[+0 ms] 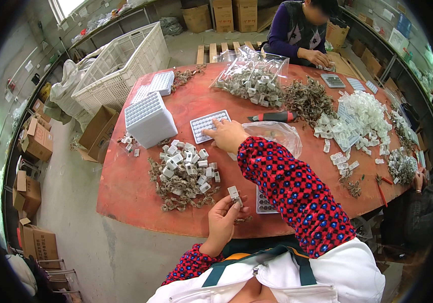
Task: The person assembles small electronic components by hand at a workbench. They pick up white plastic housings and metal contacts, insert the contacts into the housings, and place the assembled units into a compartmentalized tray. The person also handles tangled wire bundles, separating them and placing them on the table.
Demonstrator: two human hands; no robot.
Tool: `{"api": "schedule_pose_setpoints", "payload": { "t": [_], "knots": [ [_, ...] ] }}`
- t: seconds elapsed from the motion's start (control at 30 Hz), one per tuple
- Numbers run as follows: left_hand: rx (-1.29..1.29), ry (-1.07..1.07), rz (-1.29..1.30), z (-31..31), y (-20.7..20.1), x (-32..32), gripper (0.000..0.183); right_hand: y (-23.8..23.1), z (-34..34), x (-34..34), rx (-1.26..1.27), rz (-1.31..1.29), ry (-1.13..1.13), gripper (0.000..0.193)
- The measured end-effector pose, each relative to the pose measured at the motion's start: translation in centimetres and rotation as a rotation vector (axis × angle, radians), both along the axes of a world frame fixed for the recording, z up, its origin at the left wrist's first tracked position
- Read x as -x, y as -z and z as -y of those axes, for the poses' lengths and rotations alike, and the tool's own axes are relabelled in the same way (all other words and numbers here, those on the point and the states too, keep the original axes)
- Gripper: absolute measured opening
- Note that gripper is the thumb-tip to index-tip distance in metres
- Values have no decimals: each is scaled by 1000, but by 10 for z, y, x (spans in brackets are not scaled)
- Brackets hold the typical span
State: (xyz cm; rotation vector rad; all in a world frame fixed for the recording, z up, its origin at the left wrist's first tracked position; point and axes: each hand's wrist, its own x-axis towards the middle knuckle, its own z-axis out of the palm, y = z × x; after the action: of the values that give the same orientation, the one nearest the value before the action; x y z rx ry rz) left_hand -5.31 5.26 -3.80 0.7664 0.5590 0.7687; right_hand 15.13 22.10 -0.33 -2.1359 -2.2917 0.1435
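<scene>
My left hand [220, 222] is closed near the table's front edge. Its thumb and fingers pinch a small white plastic housing [233, 192], held upright, with something darker at its lower end. Farther forward, my right hand [229, 136] lies palm down with fingers spread over the right side of a white tray [196, 132] with rows of round pockets. Whether the fingertips hold anything small there is not visible. A second pocketed tray [264, 206] lies partly hidden under my right sleeve. Left of my hands sits a heap of white housings [188, 164] with brownish wire leads [176, 202].
A stack of white trays [151, 121] stands behind the heap. Beyond are a red-black utility knife [274, 116], clear bags [257, 81], wire bundles [310, 101] and a pile of translucent parts [363, 118]. One person [297, 35] works across the red table [140, 194], another [418, 202] at right.
</scene>
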Motion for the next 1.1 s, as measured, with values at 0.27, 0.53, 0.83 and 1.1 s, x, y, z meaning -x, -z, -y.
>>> {"api": "schedule_pose_setpoints", "payload": {
  "t": [0.27, 0.53, 0.83, 1.1],
  "knots": [
    [-3, 23, -49, 0, -7, 2, 35, -67, 46, -8, -398, -148, -117, 38],
    [9, 30, -38, -2, -20, 0, 40, -79, 267, -46, -179, -396, 326, 11],
    [73, 194, -96, 26, -34, -12, 39, -25, 331, -37, -395, -702, 593, 10],
    [80, 172, -118, 26, -45, -8, 39, -14, 326, -46, -454, -569, 466, 9]
  ]
}}
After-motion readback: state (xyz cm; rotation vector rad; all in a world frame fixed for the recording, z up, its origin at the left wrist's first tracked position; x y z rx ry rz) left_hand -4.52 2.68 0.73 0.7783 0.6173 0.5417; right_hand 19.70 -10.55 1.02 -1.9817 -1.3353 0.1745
